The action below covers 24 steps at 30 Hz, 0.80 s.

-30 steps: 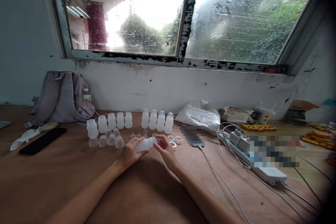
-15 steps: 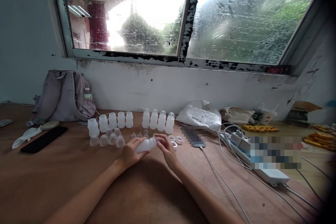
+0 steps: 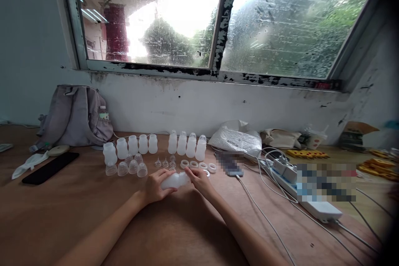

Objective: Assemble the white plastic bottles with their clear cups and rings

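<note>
Over a brown wooden table (image 3: pixel 56 208), the left hand (image 3: pixel 155 185) clamps a frosted white plastic bottle (image 3: pixel 170 181) sideways; the right hand (image 3: pixel 201 181) has fingers closed on its mouth end. From this bottle, clear plastic domes (image 3: pixel 133 167) sit behind-left, flat white plastic rings (image 3: pixel 212 171) behind-right, small transparent pointed teats (image 3: pixel 165 163) directly behind.

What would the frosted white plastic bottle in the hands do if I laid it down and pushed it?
The frosted white plastic bottle would probably roll, since its sides look rounded. It seems likely to feel fairly stiff: the left hand grips it without a visible dent.
</note>
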### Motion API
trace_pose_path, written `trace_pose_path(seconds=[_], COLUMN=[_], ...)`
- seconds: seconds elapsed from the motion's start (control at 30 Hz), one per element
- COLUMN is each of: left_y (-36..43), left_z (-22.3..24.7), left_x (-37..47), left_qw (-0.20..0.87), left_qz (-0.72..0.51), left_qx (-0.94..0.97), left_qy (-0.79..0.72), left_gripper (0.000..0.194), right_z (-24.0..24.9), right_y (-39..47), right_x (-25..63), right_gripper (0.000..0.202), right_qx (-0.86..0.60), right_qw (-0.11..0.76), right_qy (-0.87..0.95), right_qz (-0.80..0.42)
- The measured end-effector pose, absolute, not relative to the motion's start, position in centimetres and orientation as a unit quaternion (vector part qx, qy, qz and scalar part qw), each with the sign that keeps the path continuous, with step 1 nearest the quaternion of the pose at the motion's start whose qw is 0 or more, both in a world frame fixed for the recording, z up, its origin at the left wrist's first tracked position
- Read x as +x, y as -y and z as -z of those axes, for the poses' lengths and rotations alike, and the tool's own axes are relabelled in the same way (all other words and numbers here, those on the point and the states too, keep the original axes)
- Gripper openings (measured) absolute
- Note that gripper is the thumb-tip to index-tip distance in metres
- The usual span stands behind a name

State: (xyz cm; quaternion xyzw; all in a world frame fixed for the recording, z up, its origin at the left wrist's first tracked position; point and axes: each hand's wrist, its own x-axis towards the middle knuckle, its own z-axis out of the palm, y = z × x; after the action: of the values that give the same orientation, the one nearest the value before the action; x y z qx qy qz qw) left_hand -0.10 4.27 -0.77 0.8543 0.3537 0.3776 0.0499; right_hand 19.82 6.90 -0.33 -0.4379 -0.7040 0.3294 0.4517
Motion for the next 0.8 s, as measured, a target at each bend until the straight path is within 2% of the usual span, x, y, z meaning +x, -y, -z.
trace_pose_path(seconds=[0.1,0.3,0.43,0.7,0.8], left_y=[-4.28,-4.81,-4.85,-4.73,-4.86], left_z=[0.58,0.79,0.97,0.9,0.82], left_x=[-0.07,-0.25,-0.5,-0.56,-0.49], left_qw=[0.06,0.052,0.055,0.072,0.081], left_qz=[-0.378,-0.393,-0.386,-0.365,-0.384], left_qx=[0.852,0.831,0.837,0.848,0.841], left_qy=[-0.357,-0.39,-0.384,-0.377,-0.373], left_gripper=[0.052,0.048,0.048,0.049,0.046], right_z=[0.26,-0.07,0.0,0.31,-0.16], right_y=[-6.93,-6.87,-6.97,-7.18,-6.87], right_x=[20.22,20.72,20.65,20.67,20.62], right_gripper=[0.048,0.028,0.03,0.046,0.033], right_qx=[-0.464,-0.41,-0.396,-0.413,-0.41], right_qw=[0.44,0.422,0.433,0.43,0.441], right_qy=[0.686,0.674,0.689,0.715,0.696], right_qz=[-0.347,-0.447,-0.424,-0.366,-0.39])
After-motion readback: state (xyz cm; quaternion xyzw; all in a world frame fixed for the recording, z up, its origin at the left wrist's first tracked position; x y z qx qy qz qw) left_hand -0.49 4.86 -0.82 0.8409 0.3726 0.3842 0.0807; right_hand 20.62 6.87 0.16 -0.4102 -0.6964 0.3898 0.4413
